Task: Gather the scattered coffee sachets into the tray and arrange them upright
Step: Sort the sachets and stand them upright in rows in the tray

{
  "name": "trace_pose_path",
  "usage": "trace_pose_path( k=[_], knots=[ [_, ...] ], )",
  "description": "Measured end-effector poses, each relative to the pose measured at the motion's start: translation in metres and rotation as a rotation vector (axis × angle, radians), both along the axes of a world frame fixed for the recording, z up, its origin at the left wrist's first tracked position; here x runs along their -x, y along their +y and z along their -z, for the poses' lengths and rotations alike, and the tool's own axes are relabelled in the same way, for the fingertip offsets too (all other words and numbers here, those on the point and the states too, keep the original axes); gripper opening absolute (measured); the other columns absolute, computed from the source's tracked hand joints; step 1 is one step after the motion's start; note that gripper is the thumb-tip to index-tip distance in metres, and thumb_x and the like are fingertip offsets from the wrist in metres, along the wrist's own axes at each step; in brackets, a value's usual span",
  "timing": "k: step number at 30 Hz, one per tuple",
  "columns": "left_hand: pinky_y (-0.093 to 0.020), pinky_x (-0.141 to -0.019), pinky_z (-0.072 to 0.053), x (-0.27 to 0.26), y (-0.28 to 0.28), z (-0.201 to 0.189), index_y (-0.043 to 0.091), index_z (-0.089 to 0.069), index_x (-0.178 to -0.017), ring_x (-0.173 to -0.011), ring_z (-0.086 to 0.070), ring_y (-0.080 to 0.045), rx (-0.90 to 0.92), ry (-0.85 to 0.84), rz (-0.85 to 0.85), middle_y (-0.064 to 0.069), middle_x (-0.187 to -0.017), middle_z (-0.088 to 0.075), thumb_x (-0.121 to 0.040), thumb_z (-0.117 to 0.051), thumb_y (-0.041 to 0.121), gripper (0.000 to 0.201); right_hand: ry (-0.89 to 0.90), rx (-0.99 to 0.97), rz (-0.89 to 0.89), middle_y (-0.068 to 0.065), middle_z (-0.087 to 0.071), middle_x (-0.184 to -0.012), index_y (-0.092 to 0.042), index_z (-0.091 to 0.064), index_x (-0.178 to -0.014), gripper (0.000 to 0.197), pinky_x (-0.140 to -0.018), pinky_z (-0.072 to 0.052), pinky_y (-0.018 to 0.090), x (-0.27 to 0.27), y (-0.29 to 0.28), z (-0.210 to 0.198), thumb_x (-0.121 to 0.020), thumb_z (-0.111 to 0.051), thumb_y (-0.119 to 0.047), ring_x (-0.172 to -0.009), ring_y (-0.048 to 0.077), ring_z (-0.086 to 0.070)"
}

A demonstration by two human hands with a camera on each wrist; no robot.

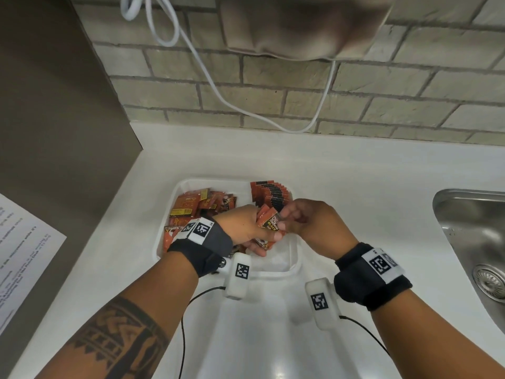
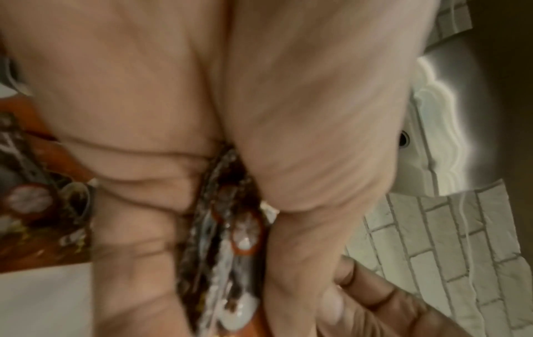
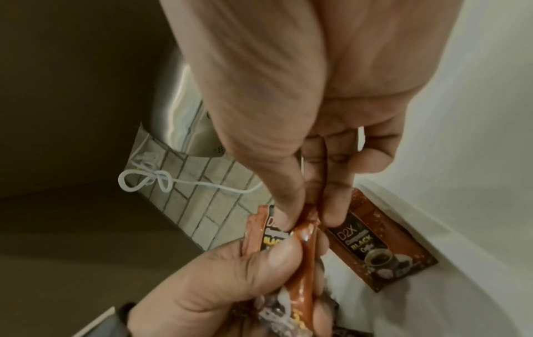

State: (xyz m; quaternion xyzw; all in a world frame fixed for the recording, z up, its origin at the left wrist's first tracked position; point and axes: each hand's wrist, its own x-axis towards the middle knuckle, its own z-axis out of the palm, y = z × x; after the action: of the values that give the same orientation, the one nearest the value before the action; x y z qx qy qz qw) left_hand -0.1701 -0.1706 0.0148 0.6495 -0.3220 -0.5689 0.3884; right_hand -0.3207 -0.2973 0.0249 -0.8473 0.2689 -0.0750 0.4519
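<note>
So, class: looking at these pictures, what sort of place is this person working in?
Most likely a kitchen or pantry counter: a steel sink set in a white worktop, a brick-tile backsplash, and a tray of coffee sachets.

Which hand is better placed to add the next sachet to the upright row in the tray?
Right, probably. The right hand already pinches a sachet from the bundle gripped by the left hand, and sits nearest the upright row.
</note>
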Motion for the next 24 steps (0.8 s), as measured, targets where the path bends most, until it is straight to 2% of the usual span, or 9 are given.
trace_pose_path(
  k=[3, 6, 9, 11, 13, 15, 17, 21, 24],
  knots=[
    [-0.038, -0.079, -0.062, 0.003, -0.001, 0.000, 0.010, -0.068, -0.107, -0.088, -0.068, -0.014, 0.077, -0.044, -0.046, -0.011, -0.100, -0.068, -0.087, -0.076, 0.011, 0.021, -0.031, -0.049, 0.046, -0.004, -0.074, -0.086, -0.028, -0.072, -0.086, 0.009, -0.079, -0.052, 0.027, -0.002, -0.002, 0.001, -0.084, -0.079, -0.024, -0.084, 0.014, -0.068],
    [-0.036, -0.076, -0.062, 0.004, -0.002, 0.001, 0.009, -0.069, -0.112, -0.093, -0.069, -0.016, 0.145, -0.024, -0.101, -0.017, -0.113, -0.071, -0.086, -0.077, 0.016, 0.028, -0.057, -0.074, 0.063, -0.002, -0.073, -0.087, -0.025, -0.072, -0.089, 0.007, -0.075, -0.051, 0.023, -0.004, -0.004, -0.002, -0.086, -0.078, -0.023, -0.081, 0.013, -0.068],
    [-0.035, -0.074, -0.061, 0.004, 0.000, -0.002, 0.018, -0.071, -0.110, -0.095, -0.069, -0.016, 0.169, 0.036, -0.129, -0.006, -0.105, -0.073, -0.089, -0.072, 0.026, 0.022, -0.079, -0.057, 0.092, -0.001, -0.074, -0.086, -0.025, -0.072, -0.088, 0.008, -0.077, -0.053, 0.029, -0.006, -0.007, -0.007, -0.085, -0.078, -0.022, -0.083, 0.017, -0.069],
    [-0.035, -0.078, -0.061, 0.001, 0.001, -0.003, 0.020, -0.070, -0.109, -0.095, -0.070, -0.015, 0.178, 0.071, -0.121, -0.001, -0.103, -0.073, -0.094, -0.066, 0.019, 0.016, -0.088, -0.079, 0.093, 0.000, -0.075, -0.085, -0.024, -0.073, -0.085, 0.009, -0.082, -0.055, 0.036, -0.006, -0.010, -0.009, -0.082, -0.081, -0.020, -0.084, 0.021, -0.070],
    [-0.036, -0.080, -0.061, -0.002, 0.002, -0.002, 0.016, -0.069, -0.114, -0.100, -0.071, -0.019, 0.198, 0.049, -0.087, -0.007, -0.110, -0.072, -0.093, -0.066, 0.010, 0.022, -0.084, -0.119, 0.076, 0.004, -0.076, -0.084, -0.023, -0.074, -0.082, 0.009, -0.086, -0.056, 0.043, -0.007, -0.011, -0.012, -0.082, -0.082, -0.019, -0.084, 0.026, -0.071],
    [-0.040, -0.082, -0.061, -0.002, 0.003, -0.003, 0.009, -0.067, -0.117, -0.103, -0.071, -0.026, 0.204, -0.004, -0.054, -0.014, -0.115, -0.071, -0.088, -0.072, 0.004, 0.030, -0.081, -0.167, 0.058, 0.008, -0.076, -0.085, -0.022, -0.074, -0.081, 0.008, -0.088, -0.056, 0.046, -0.009, -0.011, -0.016, -0.083, -0.080, -0.017, -0.082, 0.028, -0.071],
    [-0.041, -0.082, -0.061, -0.004, 0.004, -0.003, 0.005, -0.068, -0.113, -0.101, -0.072, -0.027, 0.200, -0.047, -0.047, -0.014, -0.111, -0.073, -0.081, -0.078, 0.000, 0.034, -0.067, -0.172, 0.047, 0.010, -0.076, -0.085, -0.021, -0.074, -0.081, 0.008, -0.086, -0.055, 0.041, -0.010, -0.011, -0.019, -0.085, -0.079, -0.016, -0.077, 0.021, -0.069],
    [-0.034, -0.085, -0.059, -0.009, 0.004, -0.007, 0.020, -0.073, -0.098, -0.090, -0.073, -0.013, 0.172, -0.371, 0.020, 0.002, -0.095, -0.076, -0.071, -0.089, 0.014, 0.032, -0.043, -0.117, 0.018, 0.008, -0.076, -0.087, -0.022, -0.074, -0.082, 0.007, -0.077, -0.053, 0.029, -0.013, -0.012, -0.025, -0.087, -0.077, -0.017, -0.077, 0.017, -0.068],
    [-0.020, -0.075, -0.058, -0.013, 0.005, -0.009, 0.023, -0.072, -0.091, -0.078, -0.072, -0.001, 0.169, -0.468, -0.017, 0.008, -0.084, -0.076, -0.072, -0.087, 0.014, 0.026, -0.050, -0.047, 0.026, 0.004, -0.076, -0.083, -0.025, -0.073, -0.080, 0.011, -0.077, -0.055, 0.032, -0.016, -0.013, -0.026, -0.088, -0.076, -0.017, -0.080, 0.022, -0.071]
  ],
)
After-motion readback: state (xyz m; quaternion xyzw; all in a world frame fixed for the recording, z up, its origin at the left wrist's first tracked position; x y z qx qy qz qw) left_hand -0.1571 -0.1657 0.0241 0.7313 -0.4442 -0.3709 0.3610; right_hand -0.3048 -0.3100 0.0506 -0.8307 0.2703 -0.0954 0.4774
